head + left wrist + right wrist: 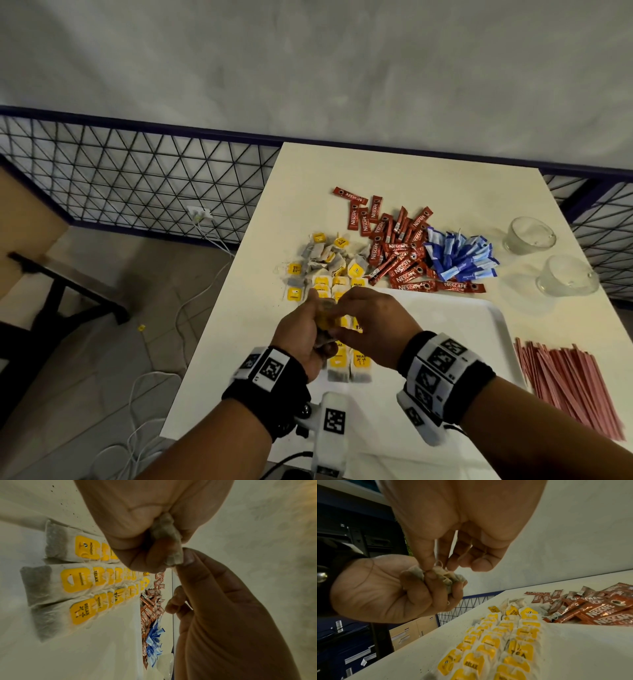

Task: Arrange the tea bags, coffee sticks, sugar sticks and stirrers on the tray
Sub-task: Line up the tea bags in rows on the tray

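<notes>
Picking one tea bag from the bunch

Left hand [301, 337] grips bunched tea bags [443, 576]; right hand [371, 325] fingers [426, 561] pinch one; tray [479, 329] rows [501, 642] at six o'clock beneath.

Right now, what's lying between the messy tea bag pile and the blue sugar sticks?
The red coffee sticks lie heaped between the tea bag pile and the sugar sticks, seen in the head view.

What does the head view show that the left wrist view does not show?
Only the head view shows the red stirrers, two glass cups and the tray rim. Only the left wrist view shows the tags' words and the crumpled tea bags gripped by the left hand. Both show the tea bag rows, coffee sticks and sugar sticks.
</notes>
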`<action>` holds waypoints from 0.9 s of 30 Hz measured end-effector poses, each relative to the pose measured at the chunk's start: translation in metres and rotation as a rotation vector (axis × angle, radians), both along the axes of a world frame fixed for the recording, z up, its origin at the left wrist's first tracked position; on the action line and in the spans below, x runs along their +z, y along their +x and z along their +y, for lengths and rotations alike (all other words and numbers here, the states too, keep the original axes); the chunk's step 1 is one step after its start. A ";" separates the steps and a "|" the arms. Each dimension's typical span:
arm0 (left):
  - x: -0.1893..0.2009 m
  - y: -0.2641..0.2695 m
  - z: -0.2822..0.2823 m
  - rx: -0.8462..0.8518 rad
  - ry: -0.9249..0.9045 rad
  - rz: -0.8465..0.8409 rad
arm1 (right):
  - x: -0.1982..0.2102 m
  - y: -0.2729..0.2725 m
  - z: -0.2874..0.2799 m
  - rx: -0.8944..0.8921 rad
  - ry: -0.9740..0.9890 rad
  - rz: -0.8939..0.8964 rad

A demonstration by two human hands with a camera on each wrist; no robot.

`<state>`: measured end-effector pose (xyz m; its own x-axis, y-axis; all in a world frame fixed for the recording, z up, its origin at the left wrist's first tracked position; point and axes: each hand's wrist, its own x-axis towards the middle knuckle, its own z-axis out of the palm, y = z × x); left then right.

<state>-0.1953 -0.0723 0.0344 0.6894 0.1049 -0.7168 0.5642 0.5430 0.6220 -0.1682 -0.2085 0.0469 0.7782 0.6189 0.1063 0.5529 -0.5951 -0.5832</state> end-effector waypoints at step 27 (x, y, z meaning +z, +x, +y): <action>0.016 -0.001 0.004 -0.341 1.140 -0.533 | 0.032 0.015 0.008 -0.455 0.138 0.212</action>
<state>-0.1959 -0.0687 0.0501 0.9720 0.2335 0.0271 0.1107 -0.5564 0.8235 -0.1531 -0.2005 0.0791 0.9785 0.2046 -0.0260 0.1177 -0.6574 -0.7443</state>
